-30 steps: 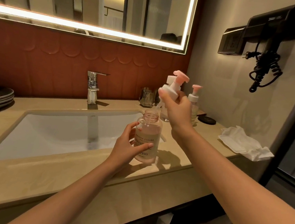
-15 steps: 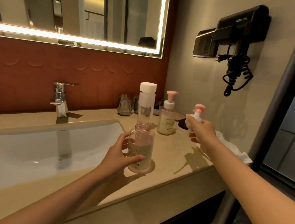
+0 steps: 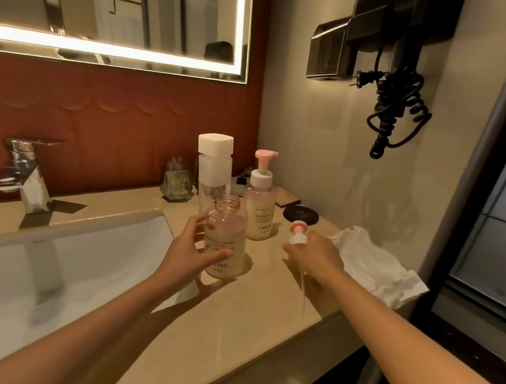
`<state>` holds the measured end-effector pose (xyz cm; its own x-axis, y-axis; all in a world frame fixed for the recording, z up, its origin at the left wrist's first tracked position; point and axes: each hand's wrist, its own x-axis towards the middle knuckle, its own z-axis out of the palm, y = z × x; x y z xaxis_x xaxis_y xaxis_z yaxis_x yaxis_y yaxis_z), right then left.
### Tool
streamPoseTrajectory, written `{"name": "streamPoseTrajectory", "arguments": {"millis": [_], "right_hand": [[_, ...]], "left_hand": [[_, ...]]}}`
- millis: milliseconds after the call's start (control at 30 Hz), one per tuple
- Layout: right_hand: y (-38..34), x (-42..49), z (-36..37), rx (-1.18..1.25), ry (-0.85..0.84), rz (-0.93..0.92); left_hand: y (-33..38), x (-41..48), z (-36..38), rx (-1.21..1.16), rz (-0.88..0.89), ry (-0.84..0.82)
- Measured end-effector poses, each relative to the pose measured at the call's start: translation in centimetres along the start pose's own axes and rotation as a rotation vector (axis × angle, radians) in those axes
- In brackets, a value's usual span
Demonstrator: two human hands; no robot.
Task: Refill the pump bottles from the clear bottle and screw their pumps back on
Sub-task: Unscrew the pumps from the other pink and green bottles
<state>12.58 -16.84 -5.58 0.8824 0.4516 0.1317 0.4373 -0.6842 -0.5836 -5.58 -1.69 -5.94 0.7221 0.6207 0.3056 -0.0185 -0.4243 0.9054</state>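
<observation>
An uncapped pump bottle (image 3: 226, 244) with a pale pink tint stands on the beige counter (image 3: 236, 311), and my left hand (image 3: 189, 253) grips its side. My right hand (image 3: 316, 257) holds its removed pink-and-white pump (image 3: 297, 234) low over the counter to the right, the dip tube (image 3: 303, 292) hanging below my wrist. Behind stands the tall clear bottle (image 3: 214, 173) with a white cap. A second pump bottle (image 3: 259, 207), its pump screwed on, stands to the right of the clear one.
A sink basin (image 3: 58, 267) with a chrome tap (image 3: 26, 174) fills the left. A crumpled white tissue (image 3: 373, 265) lies right of my right hand, near the counter edge. A black round lid (image 3: 300, 215), a glass jar (image 3: 176, 182) and a wall hairdryer (image 3: 396, 82) are behind.
My right hand has carried the pump away from the open bottle, rightward and down toward the counter beside the tissue. My left hand stays on the bottle.
</observation>
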Motion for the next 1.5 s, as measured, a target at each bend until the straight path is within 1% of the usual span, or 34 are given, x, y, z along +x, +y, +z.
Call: {"name": "streamPoseTrajectory", "arguments": {"millis": [67,233,300,333,400,467,500,600,700,867,1100,1267,1400,1500], "right_hand": [[-0.1,0.6,0.7,-0.067,0.025,0.0],[-0.7,1.3,0.5,-0.15,0.037,0.025],[-1.2,1.4,-0.1,-0.17,0.119,-0.003],[-1.7,1.4,-0.4,-0.13,0.175,-0.026],[-3.1,1.6,-0.6,0.09,0.22,-0.113],[-4.9,2.1,-0.5,0.348,0.165,-0.224],[-5.8,2.4,-0.3,0.44,0.129,-0.248],[-8.4,3.9,0.5,0.588,0.063,-0.232],[-10.1,5.0,0.9,0.646,0.033,-0.224],[-10.2,5.3,0.9,0.608,0.004,-0.242],[-9.8,2.9,-0.2,0.545,-0.01,-0.26],[-9.2,0.1,-1.1,0.524,-0.034,-0.275],[-9.0,-2.8,-1.7,0.515,-0.035,-0.287],[-9.0,-5.7,-2.1,0.488,-0.048,-0.333]], "left_hand": [[-0.5,0.9,-0.6,0.007,-0.011,0.019],[-1.8,2.5,-1.0,0.029,-0.005,0.074],[-2.1,2.8,-0.9,0.034,0.003,0.084],[-2.2,3.0,-0.9,0.039,0.009,0.09],[-2.3,3.4,-1.0,0.045,0.011,0.102],[-2.4,3.7,-1.1,0.054,0.001,0.114],[-2.5,3.8,-1.2,0.061,-0.004,0.122],[-2.5,3.9,-1.6,0.086,-0.017,0.139],[-2.6,3.5,-2.0,0.107,-0.037,0.145],[-2.7,2.0,-3.0,0.12,-0.045,0.161],[-1.4,-0.9,-3.2,0.159,-0.014,0.184],[0.1,-3.3,-3.1,0.155,0.028,0.165],[1.0,-5.3,-2.9,0.144,0.025,0.152],[1.3,-7.2,-2.7,0.126,0.024,0.121]]}}
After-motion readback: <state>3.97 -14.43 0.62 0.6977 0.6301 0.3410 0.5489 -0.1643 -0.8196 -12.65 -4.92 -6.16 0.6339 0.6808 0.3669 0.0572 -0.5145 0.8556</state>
